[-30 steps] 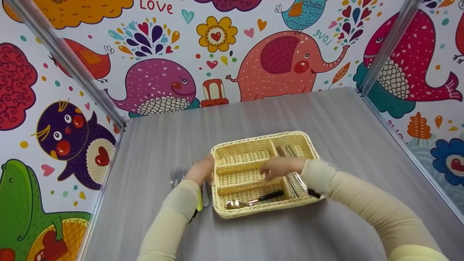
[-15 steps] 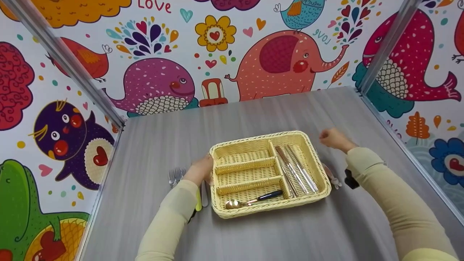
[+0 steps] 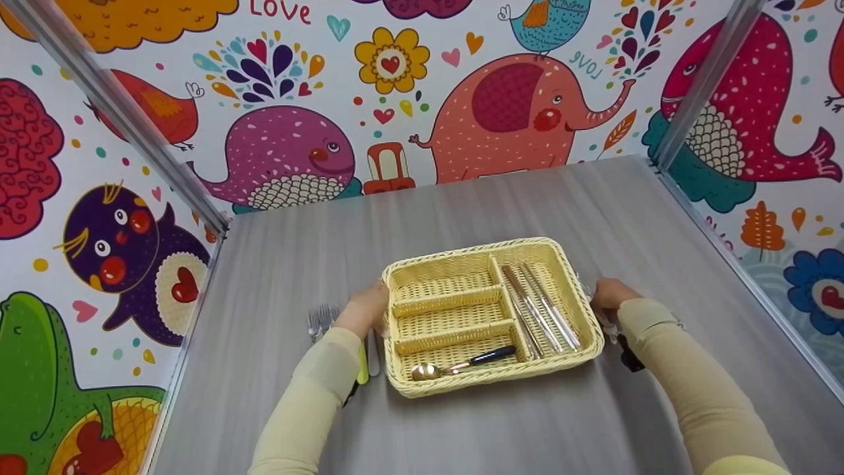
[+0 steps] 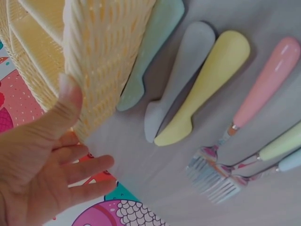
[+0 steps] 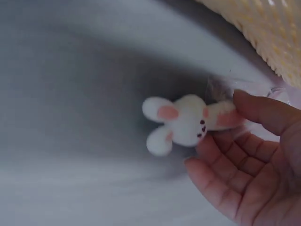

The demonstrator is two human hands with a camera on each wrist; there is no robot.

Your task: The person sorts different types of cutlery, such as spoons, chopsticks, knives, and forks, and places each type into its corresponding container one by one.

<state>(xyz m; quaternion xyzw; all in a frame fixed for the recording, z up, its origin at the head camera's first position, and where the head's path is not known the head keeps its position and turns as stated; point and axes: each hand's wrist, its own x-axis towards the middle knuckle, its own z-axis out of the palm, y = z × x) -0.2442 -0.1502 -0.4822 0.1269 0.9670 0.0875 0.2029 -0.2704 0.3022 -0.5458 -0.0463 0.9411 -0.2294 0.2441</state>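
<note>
A cream woven basket (image 3: 395,389) with dividers stands mid-table. My left hand (image 3: 364,310) is at its left side; in the left wrist view the thumb touches the basket's rim and the fingers stretch out fairly straight. My right hand (image 3: 613,297) is at the right side. In the right wrist view its thumb and curled fingers hold a small white rabbit-headed piece (image 5: 188,120) with a pink-and-white stem, partly hidden by the thumb. A clear plastic piece (image 5: 225,87) lies beside it. Chopsticks (image 3: 537,307) fill the right compartment; a dark-handled spoon (image 3: 428,371) lies in the front one.
Left of the basket lie green (image 4: 150,52), grey (image 4: 181,70) and yellow (image 4: 207,84) butter knives. Past them lie forks (image 4: 211,176) with pink, green and blue handles. Patterned panels (image 3: 283,152) border the grey table (image 3: 297,251).
My right hand has moved from over the basket's middle out past its right side, then down beside it to the rabbit-headed piece. The left hand and the basket have hardly moved.
</note>
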